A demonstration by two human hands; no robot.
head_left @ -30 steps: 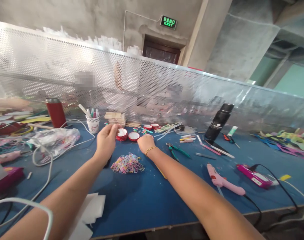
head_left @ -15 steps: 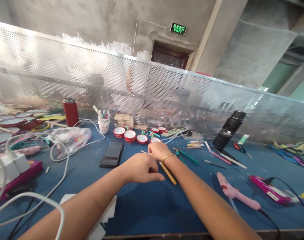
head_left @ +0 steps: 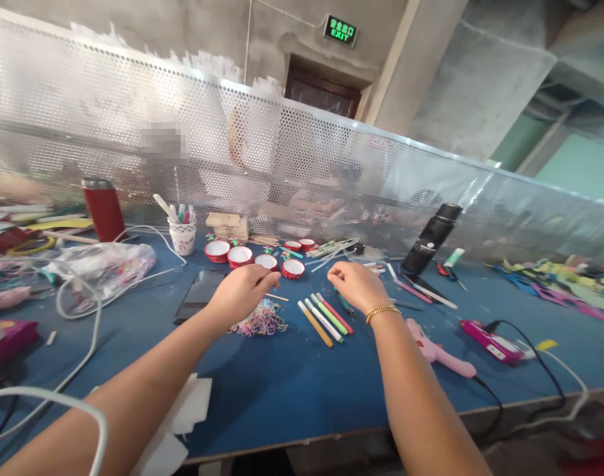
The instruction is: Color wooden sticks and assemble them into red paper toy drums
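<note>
My left hand (head_left: 243,292) hovers over a tangled pile of colourful rubber bands (head_left: 262,319), its fingers curled and pressed together. To the right, my right hand (head_left: 357,285), with a gold bracelet at the wrist, is held in a pinch above the table. Anything between the fingertips of either hand is too small to make out. A thin wooden stick (head_left: 276,297) lies just beyond the bands. Several coloured markers (head_left: 325,318) lie side by side between the hands. Green-handled pliers (head_left: 345,303) are partly hidden behind my right hand.
Small red round pieces with white tops (head_left: 241,256) stand beyond my hands. A dark phone (head_left: 198,295) lies left, near a paper cup of pens (head_left: 182,237) and a red flask (head_left: 104,210). A black bottle (head_left: 431,239), a pink glue gun (head_left: 443,352) and cables are around the edges.
My hands have parted: the left has drawn left, the right has moved right. The rubber bands and markers that they covered now show. The view has shifted a little.
</note>
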